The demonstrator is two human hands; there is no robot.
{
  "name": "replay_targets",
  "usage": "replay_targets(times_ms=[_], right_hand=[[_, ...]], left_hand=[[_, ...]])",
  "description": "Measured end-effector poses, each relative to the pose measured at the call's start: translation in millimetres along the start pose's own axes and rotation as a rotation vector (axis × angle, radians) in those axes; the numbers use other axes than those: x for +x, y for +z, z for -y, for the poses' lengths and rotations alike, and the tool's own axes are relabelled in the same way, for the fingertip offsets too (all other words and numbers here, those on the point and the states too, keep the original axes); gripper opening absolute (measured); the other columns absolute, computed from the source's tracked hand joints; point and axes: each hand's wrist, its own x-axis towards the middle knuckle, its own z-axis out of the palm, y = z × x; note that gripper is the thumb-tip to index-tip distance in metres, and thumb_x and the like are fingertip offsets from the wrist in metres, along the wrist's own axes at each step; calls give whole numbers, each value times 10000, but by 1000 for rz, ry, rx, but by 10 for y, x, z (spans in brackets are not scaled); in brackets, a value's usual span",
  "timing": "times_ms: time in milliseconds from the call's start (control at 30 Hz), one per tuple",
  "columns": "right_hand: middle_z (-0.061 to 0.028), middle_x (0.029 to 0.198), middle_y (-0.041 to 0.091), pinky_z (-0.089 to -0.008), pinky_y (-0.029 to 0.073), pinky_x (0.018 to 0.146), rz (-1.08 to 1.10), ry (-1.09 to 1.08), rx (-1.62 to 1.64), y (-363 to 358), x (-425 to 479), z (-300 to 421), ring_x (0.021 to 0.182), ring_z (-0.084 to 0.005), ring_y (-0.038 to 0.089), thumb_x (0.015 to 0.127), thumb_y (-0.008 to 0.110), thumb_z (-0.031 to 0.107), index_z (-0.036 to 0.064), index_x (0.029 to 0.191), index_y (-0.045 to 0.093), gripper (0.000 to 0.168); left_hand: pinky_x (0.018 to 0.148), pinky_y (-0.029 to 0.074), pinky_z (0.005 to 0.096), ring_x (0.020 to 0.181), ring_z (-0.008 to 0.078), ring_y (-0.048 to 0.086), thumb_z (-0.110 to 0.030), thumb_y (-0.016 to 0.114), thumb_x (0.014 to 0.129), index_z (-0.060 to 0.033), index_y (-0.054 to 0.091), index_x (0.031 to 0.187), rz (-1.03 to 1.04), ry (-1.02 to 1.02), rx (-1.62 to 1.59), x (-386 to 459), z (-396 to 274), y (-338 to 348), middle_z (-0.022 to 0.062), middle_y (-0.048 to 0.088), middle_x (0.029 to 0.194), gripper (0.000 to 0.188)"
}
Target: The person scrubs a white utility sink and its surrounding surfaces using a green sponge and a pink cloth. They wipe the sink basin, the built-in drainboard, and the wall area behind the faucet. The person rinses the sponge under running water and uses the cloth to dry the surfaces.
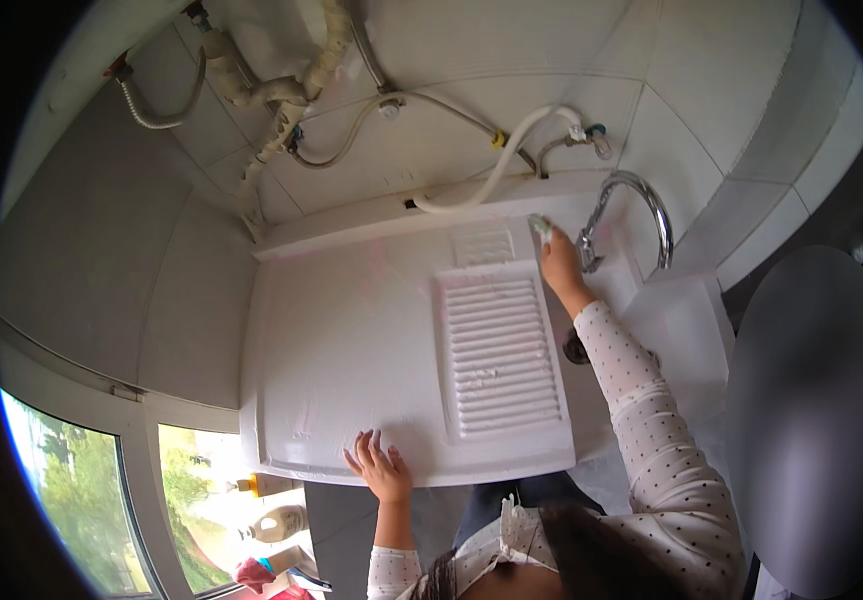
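Note:
A white laundry sink counter (341, 337) spreads before me, with a ribbed washboard panel (506, 352) moulded into its right part. At the back, beside the basin, my right hand (562, 262) grips a small green-and-white item (541, 227); its exact kind is hard to make out. That hand is just left of the chrome faucet (630, 180). My left hand (384, 469) rests at the counter's front edge with its fingers spread, holding nothing. Behind the washboard lies a small ribbed soap rest (482, 246). Wet streaks and faint pinkish marks show on the counter.
My right forearm crosses the basin and partly hides its dark drain (575, 348). A white hose (502, 165) and drain pipes (281, 112) run along the tiled wall. Several bottles (277, 523) stand by the window at lower left. A dark rounded object (814, 420) looms at right.

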Motion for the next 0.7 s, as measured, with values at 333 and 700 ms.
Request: replay_targets(times_ms=[333,700], right_hand=[[-210,1154,547,-424,378,968,-118,-329,-40,809,988,502,1118,-373,475,764,531,-17,12,1186,518,423],[-108,1299,502,-478,210,1074,123,-611,-382,1845,550,1333,1271,-259,385,840,490,176,88,1029,658,268]], left_hand=[[1041,216,531,1130,305,483,-174,463,864,-56,525,1121,-39,-101,26,-38,26,-21,116,543,1131,289],[1017,269,500,1084,282,518,-145,512,809,-78,569,1083,-39,-89,2,-17,51,22,98,570,1071,287]])
